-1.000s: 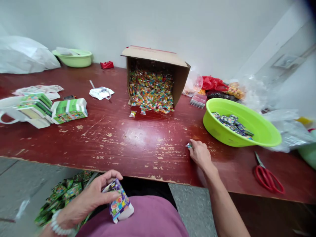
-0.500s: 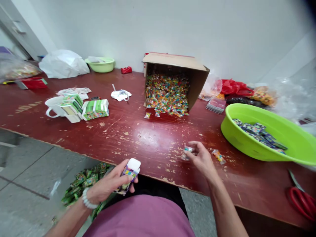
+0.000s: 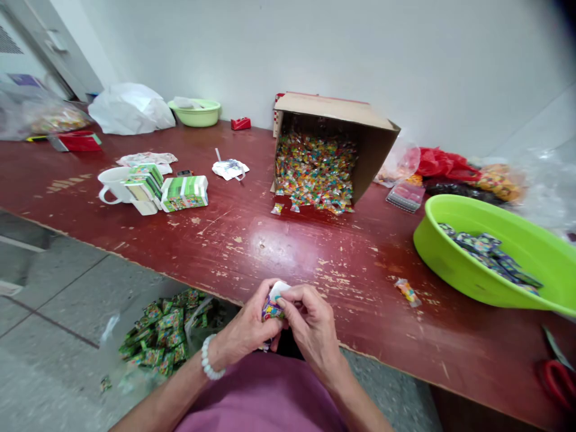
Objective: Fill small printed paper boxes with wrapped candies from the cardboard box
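Both hands meet at the near edge of the red table (image 3: 279, 252), over my lap. My left hand (image 3: 247, 327) is closed round a small colourful box (image 3: 273, 303) with a white open flap. My right hand (image 3: 310, 321) is closed too, its fingertips pinched at the top of that box; what they hold is hidden. One wrapped candy (image 3: 407, 291) lies loose on the table to the right. A cardboard box (image 3: 333, 150) lying on its side spills several wrapped candies.
A lime green basin (image 3: 490, 252) with several small dark boxes stands at right, red scissors (image 3: 558, 375) near it. A white mug (image 3: 112, 183) and green carton packs (image 3: 184, 193) sit at left. A bag of green packets (image 3: 166, 330) lies on the floor.
My right hand came back from the table with a candy and joined my left hand at the small box. The camera view shifted a little to the left.
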`<state>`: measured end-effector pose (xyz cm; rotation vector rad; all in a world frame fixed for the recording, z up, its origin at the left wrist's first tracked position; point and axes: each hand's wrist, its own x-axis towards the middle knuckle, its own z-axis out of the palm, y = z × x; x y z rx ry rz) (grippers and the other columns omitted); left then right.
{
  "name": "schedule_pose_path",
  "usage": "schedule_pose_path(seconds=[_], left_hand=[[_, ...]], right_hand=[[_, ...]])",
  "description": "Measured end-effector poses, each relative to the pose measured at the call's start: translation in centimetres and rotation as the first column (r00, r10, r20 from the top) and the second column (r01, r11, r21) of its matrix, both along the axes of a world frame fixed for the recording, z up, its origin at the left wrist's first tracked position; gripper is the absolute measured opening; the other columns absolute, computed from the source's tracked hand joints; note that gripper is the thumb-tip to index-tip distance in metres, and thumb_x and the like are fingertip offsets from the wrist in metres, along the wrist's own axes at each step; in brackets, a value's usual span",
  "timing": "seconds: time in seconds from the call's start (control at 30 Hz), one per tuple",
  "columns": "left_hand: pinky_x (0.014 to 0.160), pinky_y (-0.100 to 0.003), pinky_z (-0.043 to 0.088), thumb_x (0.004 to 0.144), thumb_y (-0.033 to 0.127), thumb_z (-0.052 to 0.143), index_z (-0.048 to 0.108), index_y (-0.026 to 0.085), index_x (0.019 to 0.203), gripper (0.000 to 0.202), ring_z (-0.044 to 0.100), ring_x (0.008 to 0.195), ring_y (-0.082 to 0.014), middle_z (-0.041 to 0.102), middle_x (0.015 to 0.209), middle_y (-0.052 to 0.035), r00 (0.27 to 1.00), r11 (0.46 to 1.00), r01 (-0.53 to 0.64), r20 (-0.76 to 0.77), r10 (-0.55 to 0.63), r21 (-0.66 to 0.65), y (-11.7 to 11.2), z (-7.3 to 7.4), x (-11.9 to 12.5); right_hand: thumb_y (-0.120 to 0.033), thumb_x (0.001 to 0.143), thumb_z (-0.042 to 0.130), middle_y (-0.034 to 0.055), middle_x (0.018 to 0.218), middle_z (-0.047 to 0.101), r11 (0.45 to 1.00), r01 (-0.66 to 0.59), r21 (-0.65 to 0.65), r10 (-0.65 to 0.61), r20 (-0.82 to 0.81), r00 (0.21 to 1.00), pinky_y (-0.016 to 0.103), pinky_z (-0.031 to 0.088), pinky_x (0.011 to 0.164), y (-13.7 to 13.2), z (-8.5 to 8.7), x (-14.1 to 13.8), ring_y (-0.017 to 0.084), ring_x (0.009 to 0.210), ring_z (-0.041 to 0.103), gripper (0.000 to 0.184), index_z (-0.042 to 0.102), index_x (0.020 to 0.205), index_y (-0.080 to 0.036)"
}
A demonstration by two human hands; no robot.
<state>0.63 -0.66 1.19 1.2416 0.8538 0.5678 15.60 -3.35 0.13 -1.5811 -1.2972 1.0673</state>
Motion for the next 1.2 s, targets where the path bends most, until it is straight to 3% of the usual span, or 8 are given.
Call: schedule_pose_path(seconds=[0.17,0.3,0.47,0.73,0.9,0.97,1.1,1.2], left_hand=[[0.05,-0.024,0.046,0.086,0.029,0.053,0.041,0.019,0.114,0.032,0.057,0.054,-0.0121,0.055,0.084,-0.001,0.966,0.977,-0.059,0.234,0.107,-0.206,0.1,-0.4,-0.4],[0.045,-0.026,0.045,0.095,0.051,0.04,0.041,0.02,0.125,0.043,0.058,0.049,-0.0161,0.058,0.078,-0.0031,0.918,0.917,-0.153,0.291,0.271,-0.37,0.7,-0.7,-0.6],[0.041,-0.024,0.043,0.092,0.046,0.048,0.041,0.022,0.132,0.048,0.056,0.045,-0.0145,0.057,0.081,-0.0023,0.928,0.933,-0.223,0.232,0.293,-0.284,0.6,-0.5,-0.4],[0.043,-0.025,0.047,0.09,0.046,0.051,0.04,0.022,0.14,0.057,0.057,0.053,-0.0153,0.06,0.084,-0.0055,0.963,0.963,-0.21,0.132,0.233,-0.168,0.0,-0.9,-0.4],[0.044,-0.024,0.045,0.093,0.049,0.047,0.033,0.025,0.146,0.06,0.055,0.051,-0.0141,0.061,0.081,-0.0055,0.974,0.977,-0.161,0.139,0.18,-0.141,0.0,-1.5,-0.6],[0.045,-0.024,0.045,0.093,0.049,0.048,0.029,0.027,0.148,0.062,0.056,0.053,-0.0142,0.062,0.085,-0.006,0.976,0.977,-0.156,0.128,0.174,-0.143,0.0,-1.6,-0.7],[0.048,-0.025,0.046,0.094,0.054,0.042,0.023,0.029,0.15,0.064,0.059,0.052,-0.0161,0.062,0.079,-0.0048,0.974,0.956,-0.12,0.156,0.166,-0.268,0.1,-1.2,-0.6],[0.045,-0.026,0.046,0.094,0.056,0.039,0.029,0.028,0.147,0.06,0.06,0.05,-0.0178,0.061,0.077,-0.0044,0.958,0.916,-0.107,0.207,0.199,-0.387,0.4,-1.3,-0.4]], right_hand=[[-0.05,0.084,0.048,0.0032,0.116,0.049,0.985,-0.139,0.1,0.138,0.011,0.99,-0.001,0.046,0.09,0.1,0.2,0.2,-0.008,0.106,0.048,0.039,0.07,0.095,-0.02],[-0.057,0.071,0.063,0.0037,0.119,0.046,0.999,0.031,-0.008,-0.031,-0.073,0.997,0.0,0.05,0.082,0.2,-0.4,-0.3,-0.009,0.095,0.048,0.058,0.06,0.116,-0.021],[-0.063,0.073,0.058,0.0043,0.11,0.049,0.994,-0.072,-0.08,0.053,-0.213,0.976,0.003,0.048,0.065,0.1,-0.6,-1.0,-0.009,0.078,0.051,0.055,0.063,0.096,-0.013],[-0.058,0.073,0.061,0.0039,0.108,0.054,0.966,-0.244,-0.089,0.223,-0.197,0.955,-0.002,0.047,0.072,1.3,0.4,0.4,-0.01,0.084,0.054,0.053,0.064,0.077,-0.006],[-0.061,0.064,0.067,0.0053,0.114,0.055,0.937,-0.274,-0.217,0.176,-0.383,0.907,0.005,0.046,0.06,1.7,0.1,0.2,-0.009,0.064,0.05,0.073,0.047,0.116,-0.013],[-0.061,0.068,0.064,0.0029,0.102,0.058,0.921,-0.318,-0.223,0.225,-0.36,0.905,0.004,0.046,0.061,1.7,0.0,0.3,-0.009,0.065,0.05,0.076,0.042,0.125,-0.016],[-0.065,0.075,0.053,0.0008,0.077,0.055,0.934,-0.285,-0.213,0.249,-0.181,0.951,0.001,0.039,0.061,1.7,-0.2,1.0,-0.009,0.061,0.048,0.06,0.06,0.097,-0.009],[-0.06,0.08,0.05,0.001,0.082,0.058,0.959,-0.27,-0.087,0.273,0.022,0.962,-0.001,0.04,0.069,1.7,-0.3,1.3,-0.011,0.071,0.051,0.052,0.067,0.095,-0.013]])
